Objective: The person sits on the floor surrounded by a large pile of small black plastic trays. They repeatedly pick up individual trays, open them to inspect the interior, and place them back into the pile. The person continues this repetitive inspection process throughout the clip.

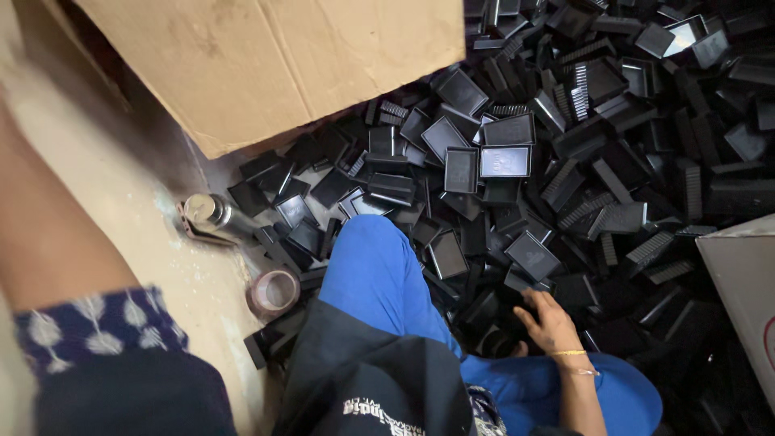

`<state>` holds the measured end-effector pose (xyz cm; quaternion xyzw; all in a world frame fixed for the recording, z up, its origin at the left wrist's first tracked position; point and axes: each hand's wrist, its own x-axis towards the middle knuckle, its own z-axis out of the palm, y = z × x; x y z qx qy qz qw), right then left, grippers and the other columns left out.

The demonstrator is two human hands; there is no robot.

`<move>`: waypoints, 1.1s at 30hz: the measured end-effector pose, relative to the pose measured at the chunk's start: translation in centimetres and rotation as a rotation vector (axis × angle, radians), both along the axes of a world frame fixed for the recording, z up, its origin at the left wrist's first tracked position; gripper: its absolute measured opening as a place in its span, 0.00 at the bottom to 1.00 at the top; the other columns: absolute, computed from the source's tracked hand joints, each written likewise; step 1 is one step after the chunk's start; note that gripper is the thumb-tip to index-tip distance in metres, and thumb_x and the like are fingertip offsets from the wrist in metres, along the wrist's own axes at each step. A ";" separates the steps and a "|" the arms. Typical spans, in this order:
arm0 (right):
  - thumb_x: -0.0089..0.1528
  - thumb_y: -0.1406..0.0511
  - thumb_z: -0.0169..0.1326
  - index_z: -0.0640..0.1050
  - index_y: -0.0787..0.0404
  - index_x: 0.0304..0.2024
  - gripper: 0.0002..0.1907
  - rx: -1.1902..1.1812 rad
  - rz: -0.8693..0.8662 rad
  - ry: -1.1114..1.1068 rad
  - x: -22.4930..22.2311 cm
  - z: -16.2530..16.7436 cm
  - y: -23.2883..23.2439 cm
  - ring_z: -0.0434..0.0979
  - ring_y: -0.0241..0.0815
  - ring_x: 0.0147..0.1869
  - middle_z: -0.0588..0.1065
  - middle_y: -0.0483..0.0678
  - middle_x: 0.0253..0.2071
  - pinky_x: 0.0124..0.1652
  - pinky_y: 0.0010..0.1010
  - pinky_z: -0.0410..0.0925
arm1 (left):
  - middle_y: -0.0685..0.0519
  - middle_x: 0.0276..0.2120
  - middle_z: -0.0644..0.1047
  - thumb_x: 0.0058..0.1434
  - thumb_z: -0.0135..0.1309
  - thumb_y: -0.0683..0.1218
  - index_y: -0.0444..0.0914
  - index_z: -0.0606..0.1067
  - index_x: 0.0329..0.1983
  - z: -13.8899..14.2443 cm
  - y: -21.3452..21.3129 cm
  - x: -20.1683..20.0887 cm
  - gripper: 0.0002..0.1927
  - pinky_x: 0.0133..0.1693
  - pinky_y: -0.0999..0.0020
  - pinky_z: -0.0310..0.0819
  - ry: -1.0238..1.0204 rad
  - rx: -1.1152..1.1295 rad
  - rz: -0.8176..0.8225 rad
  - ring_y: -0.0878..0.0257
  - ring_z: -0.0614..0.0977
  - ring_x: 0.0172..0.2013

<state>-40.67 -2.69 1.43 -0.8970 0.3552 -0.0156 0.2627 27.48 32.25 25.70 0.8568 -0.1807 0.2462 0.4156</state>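
Left arm at frame edge; right hand, fingers spread, on black trays.

Head view, steeply downward, close.

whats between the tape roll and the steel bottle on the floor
In the head view, mostly bare pale floor separates the tape roll from the steel bottle; one black plastic tray from the pile's edge pokes into the gap on the right.

Floor: pale, stained.
On it: heap of black plastic trays, steel bottle, tape roll, cardboard box.
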 end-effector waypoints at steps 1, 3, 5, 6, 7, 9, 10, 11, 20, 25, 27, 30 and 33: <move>0.58 0.59 0.60 0.76 0.62 0.52 0.22 -0.002 -0.002 -0.005 -0.1 -0.1 0.0 0.80 0.52 0.50 0.78 0.52 0.45 0.48 0.38 0.73 | 0.51 0.39 0.80 0.67 0.54 0.46 0.35 0.75 0.47 -1.5 0.1 1.0 0.10 0.41 0.63 0.78 0.011 -0.026 0.007 0.60 0.82 0.37; 0.58 0.59 0.60 0.77 0.61 0.52 0.22 -0.001 -0.004 0.000 -0.2 -0.1 0.0 0.80 0.52 0.50 0.78 0.52 0.45 0.48 0.38 0.73 | 0.51 0.40 0.80 0.68 0.54 0.46 0.35 0.74 0.47 -4.6 0.3 1.6 0.10 0.42 0.64 0.78 0.052 -0.082 0.019 0.61 0.82 0.38; 0.58 0.59 0.60 0.77 0.62 0.51 0.22 0.015 -0.008 0.002 -0.3 -0.2 0.1 0.80 0.52 0.50 0.78 0.53 0.46 0.48 0.38 0.73 | 0.52 0.42 0.80 0.69 0.53 0.46 0.35 0.74 0.48 -7.5 1.1 -0.7 0.10 0.43 0.65 0.79 -0.037 -0.216 -0.018 0.62 0.82 0.39; 0.58 0.59 0.60 0.77 0.62 0.51 0.22 0.024 -0.006 -0.001 -0.2 -0.3 0.1 0.80 0.52 0.50 0.78 0.53 0.46 0.48 0.38 0.73 | 0.52 0.42 0.80 0.69 0.53 0.45 0.35 0.74 0.48 -8.9 1.3 -2.7 0.10 0.43 0.65 0.79 -0.076 -0.280 -0.054 0.63 0.82 0.39; 0.58 0.59 0.60 0.77 0.62 0.51 0.21 0.038 -0.014 0.018 -0.2 -0.4 0.1 0.80 0.52 0.50 0.78 0.53 0.46 0.48 0.38 0.73 | 0.53 0.42 0.77 0.72 0.55 0.40 0.35 0.74 0.48 -10.3 0.4 -4.5 0.05 0.41 0.69 0.74 -0.117 -0.323 -0.122 0.64 0.79 0.38; 0.58 0.60 0.60 0.77 0.62 0.51 0.21 0.062 -0.035 0.051 -0.2 -0.6 0.0 0.81 0.52 0.50 0.78 0.53 0.46 0.48 0.38 0.73 | 0.55 0.38 0.73 0.76 0.57 0.36 0.36 0.72 0.45 -13.5 -2.1 -8.8 0.05 0.38 0.74 0.69 -0.070 -0.378 -0.256 0.68 0.74 0.36; 0.58 0.60 0.60 0.76 0.62 0.51 0.21 0.061 -0.028 0.056 -0.2 -0.7 0.0 0.81 0.52 0.50 0.78 0.53 0.46 0.48 0.38 0.73 | 0.56 0.35 0.72 0.76 0.57 0.36 0.36 0.72 0.42 -15.2 -3.4 -11.0 0.07 0.38 0.75 0.68 0.017 -0.391 -0.313 0.69 0.73 0.36; 0.58 0.60 0.60 0.76 0.62 0.51 0.21 0.058 -0.023 0.063 -0.3 -0.8 0.0 0.81 0.53 0.50 0.78 0.54 0.46 0.48 0.38 0.73 | 0.57 0.37 0.74 0.74 0.61 0.39 0.37 0.74 0.43 -16.9 -5.4 -12.0 0.06 0.41 0.74 0.70 0.129 -0.399 -0.352 0.69 0.74 0.37; 0.58 0.60 0.61 0.77 0.63 0.49 0.20 0.071 -0.053 0.114 -1.8 -2.4 -0.3 0.81 0.53 0.50 0.79 0.53 0.46 0.48 0.38 0.74 | 0.37 0.65 0.58 0.61 0.53 0.68 0.47 0.65 0.65 -28.6 -13.0 -7.2 0.35 0.55 0.32 0.61 0.787 0.183 0.265 0.39 0.63 0.61; 0.57 0.59 0.61 0.77 0.61 0.49 0.21 0.061 -0.058 0.155 -2.0 -2.5 -0.3 0.81 0.52 0.51 0.79 0.52 0.46 0.48 0.38 0.74 | 0.33 0.77 0.38 0.59 0.39 0.81 0.64 0.46 0.79 -29.4 -10.7 -5.2 0.48 0.59 0.13 0.45 1.116 0.293 0.382 0.25 0.38 0.72; 0.57 0.59 0.60 0.76 0.61 0.49 0.20 0.068 -0.026 0.141 -1.9 -2.4 -0.3 0.81 0.52 0.51 0.79 0.52 0.46 0.48 0.37 0.74 | 0.34 0.76 0.36 0.54 0.43 0.81 0.67 0.44 0.78 -29.6 -10.3 -5.9 0.50 0.61 0.15 0.39 1.202 0.375 0.264 0.24 0.34 0.72; 0.57 0.59 0.61 0.76 0.61 0.51 0.21 0.089 -0.018 0.168 -1.2 -2.5 -0.3 0.80 0.54 0.53 0.78 0.53 0.47 0.48 0.38 0.73 | 0.33 0.76 0.42 0.50 0.49 0.80 0.65 0.43 0.80 -30.3 -12.1 -8.0 0.56 0.65 0.17 0.30 1.172 0.479 0.063 0.24 0.34 0.73; 0.58 0.58 0.60 0.76 0.60 0.51 0.21 0.068 0.033 0.209 -0.1 -2.6 -0.4 0.80 0.53 0.52 0.78 0.52 0.48 0.49 0.37 0.73 | 0.43 0.76 0.52 0.45 0.55 0.77 0.63 0.41 0.78 -31.5 -17.2 -11.7 0.61 0.65 0.22 0.26 1.212 0.367 -0.163 0.27 0.35 0.74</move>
